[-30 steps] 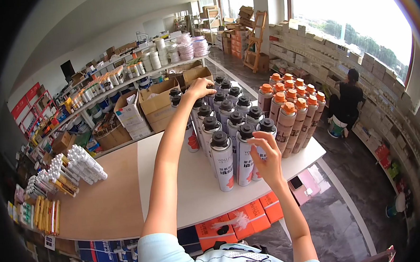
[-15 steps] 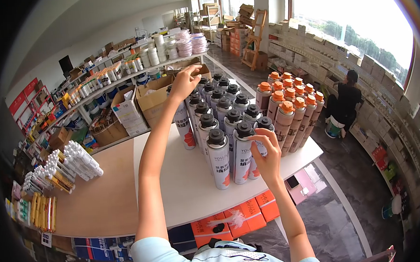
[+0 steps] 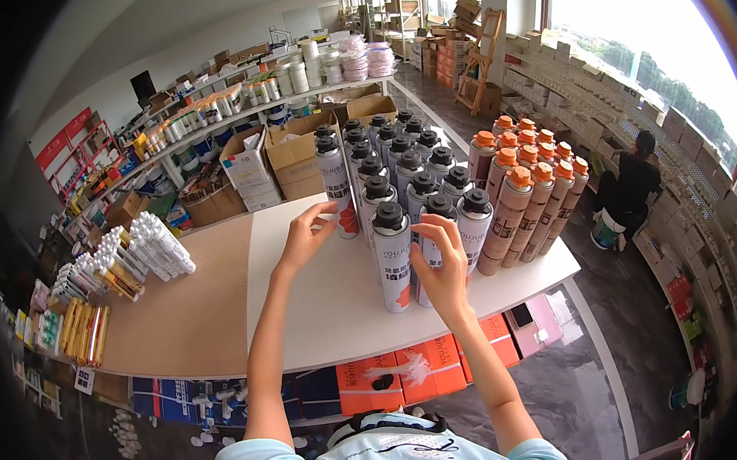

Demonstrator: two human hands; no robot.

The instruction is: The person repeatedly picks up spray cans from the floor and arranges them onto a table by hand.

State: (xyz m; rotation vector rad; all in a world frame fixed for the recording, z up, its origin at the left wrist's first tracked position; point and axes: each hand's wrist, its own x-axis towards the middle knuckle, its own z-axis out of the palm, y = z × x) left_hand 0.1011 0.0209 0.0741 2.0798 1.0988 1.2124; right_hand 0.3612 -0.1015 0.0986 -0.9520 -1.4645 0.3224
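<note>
My left hand [image 3: 304, 240] is over the white table to the left of the front cans, fingers bent and apart, holding nothing. My right hand [image 3: 444, 268] is in front of a black-capped can [image 3: 439, 205], its thumb and fingers curved apart toward the front-left can [image 3: 393, 262]. Whether its fingertips touch a can, I cannot tell. These white spray-foam-type cans with black caps stand upright in close rows. One can [image 3: 336, 177] stands slightly apart at the left of the group. To their right is a block of brownish cans with orange caps [image 3: 513, 210].
White and gold tubes [image 3: 157, 245] stand on the brown part of the table [image 3: 194, 314] at left. Open cardboard boxes [image 3: 302, 154] are behind the table. Orange boxes [image 3: 430, 368] sit below its front edge. A person [image 3: 632, 179] crouches by the right shelves.
My left hand has come down and back from above the rear cans to the table's left side. My right hand has shifted left along the front cans. The view has shifted slightly.
</note>
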